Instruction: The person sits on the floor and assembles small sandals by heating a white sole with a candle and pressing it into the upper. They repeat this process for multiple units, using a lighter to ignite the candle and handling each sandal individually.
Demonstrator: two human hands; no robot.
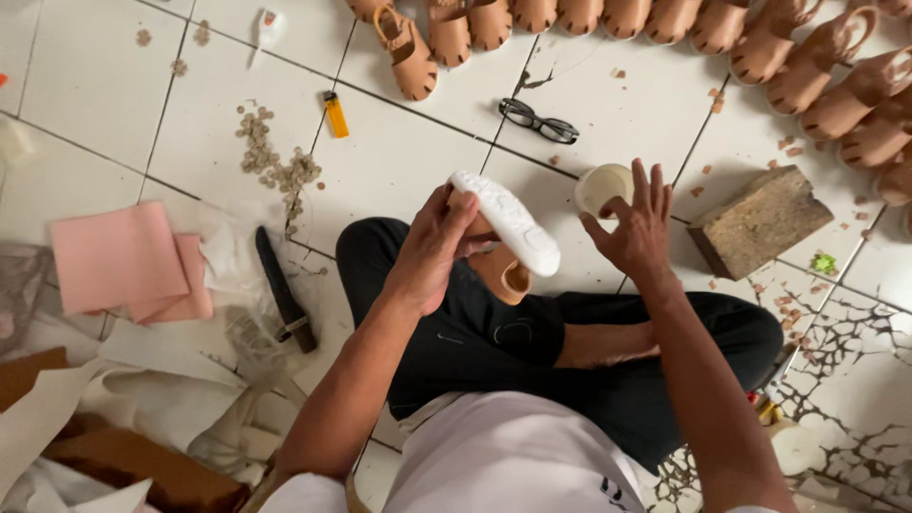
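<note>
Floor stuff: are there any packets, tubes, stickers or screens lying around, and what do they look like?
Small white packet or tube, red mark at one end: floor, top left.
Orange lighter, darker cap: floor beside it, no label legible.
Screens, signs: none.

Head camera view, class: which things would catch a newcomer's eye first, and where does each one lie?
At centre, the left hand holds a small tan sandal with a white moulded sole turned up, while the right hand spreads open beside a small cream pot. A curved row of matching tan sandals lines the top edge of the white tiled floor, with black-framed glasses just below.
</note>
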